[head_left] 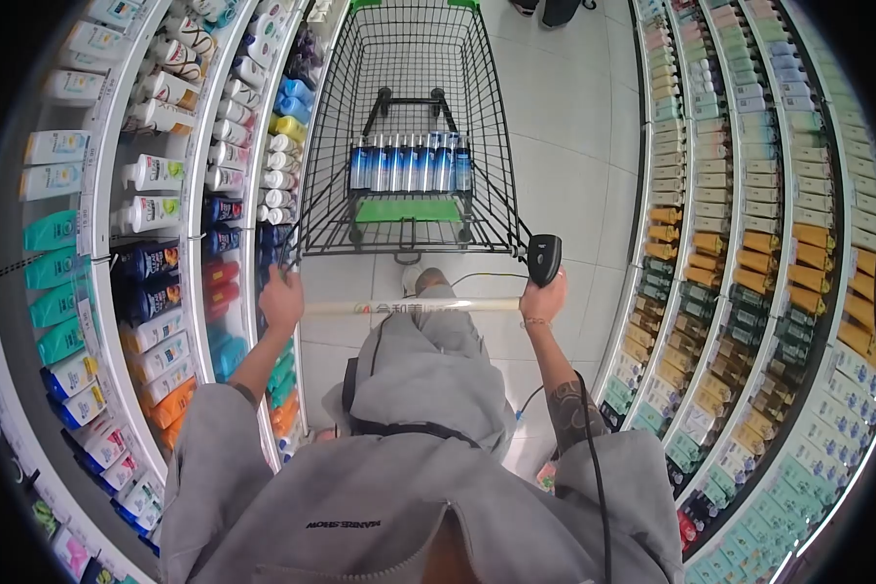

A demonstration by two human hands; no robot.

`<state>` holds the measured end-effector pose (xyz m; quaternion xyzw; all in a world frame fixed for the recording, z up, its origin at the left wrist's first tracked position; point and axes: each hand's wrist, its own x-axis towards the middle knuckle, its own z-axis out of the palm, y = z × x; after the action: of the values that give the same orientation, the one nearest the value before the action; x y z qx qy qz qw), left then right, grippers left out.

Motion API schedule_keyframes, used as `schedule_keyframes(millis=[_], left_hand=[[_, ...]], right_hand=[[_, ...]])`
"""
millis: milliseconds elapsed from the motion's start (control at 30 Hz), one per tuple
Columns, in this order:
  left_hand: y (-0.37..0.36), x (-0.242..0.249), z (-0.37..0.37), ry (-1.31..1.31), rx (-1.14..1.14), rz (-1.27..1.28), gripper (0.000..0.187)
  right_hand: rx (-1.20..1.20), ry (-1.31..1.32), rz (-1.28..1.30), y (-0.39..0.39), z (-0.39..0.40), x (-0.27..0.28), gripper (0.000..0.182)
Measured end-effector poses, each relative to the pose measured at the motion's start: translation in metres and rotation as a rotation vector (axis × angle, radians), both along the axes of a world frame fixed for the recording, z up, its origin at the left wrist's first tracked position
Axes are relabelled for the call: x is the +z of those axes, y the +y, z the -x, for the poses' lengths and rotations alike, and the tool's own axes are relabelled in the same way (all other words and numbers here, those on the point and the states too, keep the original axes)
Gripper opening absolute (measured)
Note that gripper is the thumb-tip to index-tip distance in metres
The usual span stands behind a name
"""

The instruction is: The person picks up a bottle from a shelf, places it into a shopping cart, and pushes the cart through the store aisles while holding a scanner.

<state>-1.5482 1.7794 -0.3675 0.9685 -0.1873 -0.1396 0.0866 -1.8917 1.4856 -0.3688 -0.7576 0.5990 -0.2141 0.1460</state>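
A black wire shopping cart with green trim stands in front of me. My left hand is closed around the left end of its pale handle bar. At the bar's right end, my right hand is closed on what looks like a black barcode scanner; the fingers are partly hidden beneath it. Several blue-and-silver bottles stand upright in a row inside the cart, behind a green panel.
Shelves of bottles and tubes line the left side, close to my left hand. Shelves of boxes and tubes curve along the right. Pale floor tiles run between them. At the top is a person's dark shoe. A black cable hangs along my right arm.
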Motion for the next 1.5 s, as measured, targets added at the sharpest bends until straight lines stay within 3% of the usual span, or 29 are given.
schedule_keyframes(millis=[867, 1500], left_hand=[[-0.055, 0.005, -0.049, -0.037, 0.016, 0.069, 0.026], [-0.091, 0.001, -0.086, -0.032, -0.001, 0.017, 0.026]], right_hand=[[-0.036, 0.019, -0.010, -0.053, -0.049, -0.005, 0.028], [-0.052, -0.106, -0.025, -0.086, -0.082, -0.011, 0.023]])
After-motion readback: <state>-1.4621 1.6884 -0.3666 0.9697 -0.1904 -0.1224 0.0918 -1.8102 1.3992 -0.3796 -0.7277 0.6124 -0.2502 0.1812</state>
